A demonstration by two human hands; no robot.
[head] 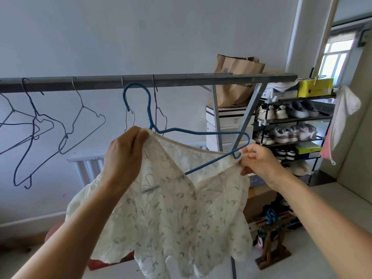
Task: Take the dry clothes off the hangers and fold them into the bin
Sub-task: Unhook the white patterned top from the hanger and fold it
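The blouse (171, 208) is being freed from the blue hanger (201, 132); the left hand (124, 152) is pinching its collar, the right hand (259, 160) its right shoulder; next, the hanger needs sliding out.

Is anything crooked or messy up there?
Yes. The blue hanger sits tilted, one end poking out of the neck of the white top by the right hand, while the left hand pinches the other side. On the rail, the empty wire hangers at the left hang bent and crossed.
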